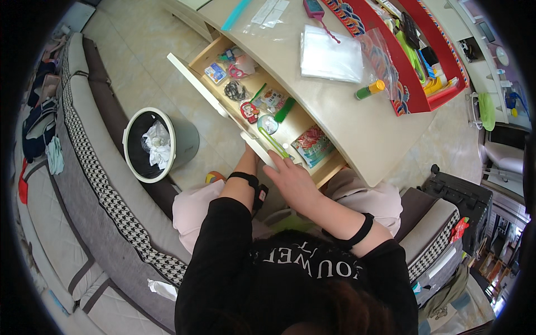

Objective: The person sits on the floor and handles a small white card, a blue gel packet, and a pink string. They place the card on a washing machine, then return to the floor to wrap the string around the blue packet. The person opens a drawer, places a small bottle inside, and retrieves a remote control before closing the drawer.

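A pulled-out wooden drawer with a white front [197, 90] lies before me. My right hand [293, 180] reaches over the near end of that front, fingers at its top edge and over the inside. A slim green-edged tool [273, 141] ends at those fingertips; whether they grip it or the drawer is unclear. My left wrist [250, 158] passes under the drawer front, which hides the hand. Inside lie a printed bag [314, 145], a round clear-lidded container [268, 124], a red cartoon-figure item [249, 112], a green strip [285, 109], a coiled dark cord [235, 91] and pink-handled scissors [237, 72].
On the tabletop [377, 142] are clear plastic sleeves [331, 54], a green glue bottle with yellow cap [369, 89] and a red compartment box [435, 102] of stationery. A waste bin [186, 138] with crumpled paper stands left. Grey sofas [96, 176] flank me; a black suitcase [460, 201] is right.
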The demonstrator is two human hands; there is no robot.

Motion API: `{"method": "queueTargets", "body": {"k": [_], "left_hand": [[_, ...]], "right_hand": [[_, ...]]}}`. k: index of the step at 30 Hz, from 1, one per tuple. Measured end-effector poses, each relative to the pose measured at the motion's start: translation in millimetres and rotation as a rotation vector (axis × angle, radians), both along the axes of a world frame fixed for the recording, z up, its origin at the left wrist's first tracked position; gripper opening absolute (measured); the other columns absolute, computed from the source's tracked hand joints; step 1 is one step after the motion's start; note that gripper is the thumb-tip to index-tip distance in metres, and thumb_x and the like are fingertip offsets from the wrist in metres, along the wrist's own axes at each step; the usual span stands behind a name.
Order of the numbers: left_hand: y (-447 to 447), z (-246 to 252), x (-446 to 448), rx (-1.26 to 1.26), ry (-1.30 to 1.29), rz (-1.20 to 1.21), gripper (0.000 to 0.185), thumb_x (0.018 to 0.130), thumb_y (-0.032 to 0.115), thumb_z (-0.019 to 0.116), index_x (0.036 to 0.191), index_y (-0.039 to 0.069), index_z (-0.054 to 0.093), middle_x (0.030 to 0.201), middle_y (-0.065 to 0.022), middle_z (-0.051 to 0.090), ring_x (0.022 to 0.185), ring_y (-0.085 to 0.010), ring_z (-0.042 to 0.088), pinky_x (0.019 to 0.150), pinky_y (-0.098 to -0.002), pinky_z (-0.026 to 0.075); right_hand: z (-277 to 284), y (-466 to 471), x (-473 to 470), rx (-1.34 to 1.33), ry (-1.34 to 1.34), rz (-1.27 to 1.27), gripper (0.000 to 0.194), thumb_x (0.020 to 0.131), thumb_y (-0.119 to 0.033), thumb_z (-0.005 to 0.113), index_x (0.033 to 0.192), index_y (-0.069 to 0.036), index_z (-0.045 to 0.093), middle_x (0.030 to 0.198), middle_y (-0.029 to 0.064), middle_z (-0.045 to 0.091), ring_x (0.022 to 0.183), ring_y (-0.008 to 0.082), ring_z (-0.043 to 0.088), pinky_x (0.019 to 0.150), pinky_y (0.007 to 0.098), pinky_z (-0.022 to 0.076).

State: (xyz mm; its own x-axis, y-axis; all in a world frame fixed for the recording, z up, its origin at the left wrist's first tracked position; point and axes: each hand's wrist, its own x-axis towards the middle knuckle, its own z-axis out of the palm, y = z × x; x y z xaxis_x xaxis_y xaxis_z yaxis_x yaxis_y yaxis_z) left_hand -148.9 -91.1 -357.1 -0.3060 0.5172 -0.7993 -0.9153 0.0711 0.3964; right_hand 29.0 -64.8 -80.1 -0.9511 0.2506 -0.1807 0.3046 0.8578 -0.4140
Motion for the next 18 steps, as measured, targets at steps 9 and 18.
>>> {"method": "queueTargets", "body": {"k": [9,18], "left_hand": [[-25,3,3,-0.038,0.018,-0.028,0.048,0.093,0.042,0.035,0.118,0.005,0.050,0.107,-0.0126,0.061,0.095,-0.0277,0.061,0.081,-0.0398,0.051],[-31,3,4,-0.051,0.032,-0.043,0.042,0.092,0.035,0.040,0.119,0.004,0.049,0.109,-0.0130,0.060,0.097,-0.0274,0.061,0.083,-0.0388,0.051]], "right_hand": [[-12,-13,-8,0.044,0.042,0.049,0.035,0.070,-0.007,0.066,0.101,-0.008,0.049,0.129,0.0191,0.044,0.090,0.0246,0.061,0.064,0.0300,0.0542],[-21,-17,-10,-0.012,0.014,0.046,0.031,0.073,-0.010,0.064,0.100,-0.007,0.050,0.122,0.0202,0.047,0.083,0.0261,0.064,0.066,0.0320,0.0545]]}}
